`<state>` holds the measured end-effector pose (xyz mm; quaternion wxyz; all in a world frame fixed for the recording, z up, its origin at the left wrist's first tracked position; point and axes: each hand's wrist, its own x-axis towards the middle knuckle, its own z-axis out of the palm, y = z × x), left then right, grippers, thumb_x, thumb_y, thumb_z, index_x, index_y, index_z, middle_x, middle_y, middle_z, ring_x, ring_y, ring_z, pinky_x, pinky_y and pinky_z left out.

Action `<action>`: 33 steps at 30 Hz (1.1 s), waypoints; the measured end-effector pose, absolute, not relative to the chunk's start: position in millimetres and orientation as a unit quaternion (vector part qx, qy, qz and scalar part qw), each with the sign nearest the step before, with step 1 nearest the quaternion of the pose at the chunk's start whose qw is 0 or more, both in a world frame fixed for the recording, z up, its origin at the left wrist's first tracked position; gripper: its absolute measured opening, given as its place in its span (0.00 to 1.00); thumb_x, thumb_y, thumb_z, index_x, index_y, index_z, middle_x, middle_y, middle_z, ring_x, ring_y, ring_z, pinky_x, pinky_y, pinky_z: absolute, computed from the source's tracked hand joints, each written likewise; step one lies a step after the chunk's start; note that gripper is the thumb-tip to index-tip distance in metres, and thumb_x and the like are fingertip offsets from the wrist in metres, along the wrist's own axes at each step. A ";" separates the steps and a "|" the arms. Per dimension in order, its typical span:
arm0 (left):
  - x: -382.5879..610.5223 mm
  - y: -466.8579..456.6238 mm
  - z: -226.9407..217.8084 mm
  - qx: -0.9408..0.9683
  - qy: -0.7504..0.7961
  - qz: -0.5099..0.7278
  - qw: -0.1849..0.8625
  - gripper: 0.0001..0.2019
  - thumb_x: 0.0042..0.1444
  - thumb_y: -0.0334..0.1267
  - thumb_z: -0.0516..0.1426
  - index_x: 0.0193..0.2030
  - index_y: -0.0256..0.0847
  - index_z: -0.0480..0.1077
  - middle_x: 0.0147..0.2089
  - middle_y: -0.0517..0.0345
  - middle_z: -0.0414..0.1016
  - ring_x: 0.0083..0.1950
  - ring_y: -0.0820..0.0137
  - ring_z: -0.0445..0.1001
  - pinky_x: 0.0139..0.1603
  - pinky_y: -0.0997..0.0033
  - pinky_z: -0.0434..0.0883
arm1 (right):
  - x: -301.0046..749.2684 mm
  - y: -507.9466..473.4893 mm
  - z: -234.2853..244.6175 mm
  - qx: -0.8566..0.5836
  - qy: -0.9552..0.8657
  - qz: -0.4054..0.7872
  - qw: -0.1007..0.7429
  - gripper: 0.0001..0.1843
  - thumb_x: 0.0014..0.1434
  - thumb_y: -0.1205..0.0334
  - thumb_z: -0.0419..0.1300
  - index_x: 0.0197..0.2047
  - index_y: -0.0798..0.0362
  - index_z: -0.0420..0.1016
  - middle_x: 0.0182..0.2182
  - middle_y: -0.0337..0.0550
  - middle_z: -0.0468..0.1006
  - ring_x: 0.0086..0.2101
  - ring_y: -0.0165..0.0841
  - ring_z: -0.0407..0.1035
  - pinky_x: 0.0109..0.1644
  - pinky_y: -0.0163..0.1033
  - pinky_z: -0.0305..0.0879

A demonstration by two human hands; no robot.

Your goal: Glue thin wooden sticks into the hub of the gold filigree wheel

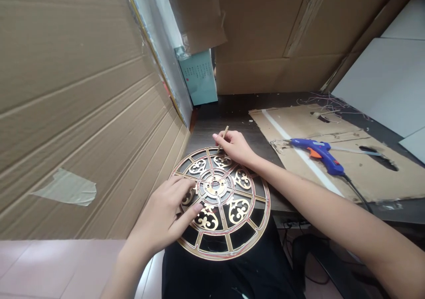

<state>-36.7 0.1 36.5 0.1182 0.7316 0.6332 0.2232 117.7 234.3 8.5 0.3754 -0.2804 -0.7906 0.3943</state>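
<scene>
A round gold openwork disc [227, 237] with spokes, scroll ornaments and thin reddish wires lies partly on the dark table and partly over the lap. My left hand [172, 208] grips its left side, thumb on top near a scroll piece and fingers bent over the frame. At the far rim, my right hand [235, 146] pinches a thin wooden stick [224, 134] held nearly upright. The stick's lower end meets the disc's far edge, though whether it presses on a wire there I cannot tell.
A blue glue gun [318, 151] with an orange trigger lies on a cardboard sheet [275, 124] at right, its cord running off the front edge. Loose thin wires [327, 104] lie behind it. A light-blue box [201, 80] stands at the back; a cardboard wall [83, 113] closes the left.
</scene>
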 end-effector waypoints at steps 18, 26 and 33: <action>-34.7 2.9 31.3 0.748 0.626 0.202 0.086 0.14 0.68 0.49 0.57 0.54 0.45 0.68 0.55 0.52 0.75 0.59 0.56 0.69 0.59 0.50 0.69 | 117.8 234.9 6.7 -0.277 -0.789 0.393 0.382 0.23 0.68 0.50 0.57 0.24 0.52 0.71 0.23 0.37 0.73 0.27 0.31 0.65 0.36 0.38 0.57; -30.4 -1.0 31.5 0.745 0.636 0.189 0.073 0.16 0.70 0.47 0.54 0.59 0.44 0.68 0.60 0.50 0.74 0.62 0.55 0.68 0.62 0.47 0.68 | 118.3 234.3 9.4 -0.277 -0.787 0.391 0.389 0.23 0.68 0.49 0.56 0.24 0.52 0.71 0.22 0.38 0.73 0.27 0.32 0.67 0.35 0.37 0.58; -29.8 5.3 34.0 0.739 0.641 0.190 0.080 0.15 0.69 0.49 0.57 0.55 0.45 0.70 0.56 0.51 0.73 0.59 0.56 0.68 0.59 0.49 0.68 | 118.3 232.9 8.9 -0.274 -0.787 0.395 0.387 0.23 0.68 0.49 0.57 0.24 0.52 0.70 0.23 0.38 0.73 0.28 0.31 0.66 0.36 0.37 0.58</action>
